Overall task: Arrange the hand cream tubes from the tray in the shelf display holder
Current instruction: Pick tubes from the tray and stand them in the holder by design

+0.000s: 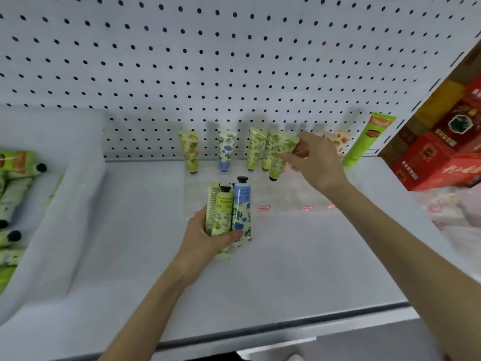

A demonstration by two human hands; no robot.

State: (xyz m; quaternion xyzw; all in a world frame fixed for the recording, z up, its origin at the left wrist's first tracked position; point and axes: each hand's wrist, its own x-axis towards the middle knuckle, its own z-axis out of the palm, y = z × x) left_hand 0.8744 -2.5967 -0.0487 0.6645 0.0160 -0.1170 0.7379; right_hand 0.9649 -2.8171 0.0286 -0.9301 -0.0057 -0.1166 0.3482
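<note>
The right hand [315,162] pinched a green tube [282,152], cap down and tilted, beside the row [253,149] standing against the pegboard [208,61]; the left hand [205,238] gripped a bundle of tubes [229,209], caps up, over the open front of the shelf [286,256].

No legible text on tubes [192,152] or boxes [426,158]
</note>
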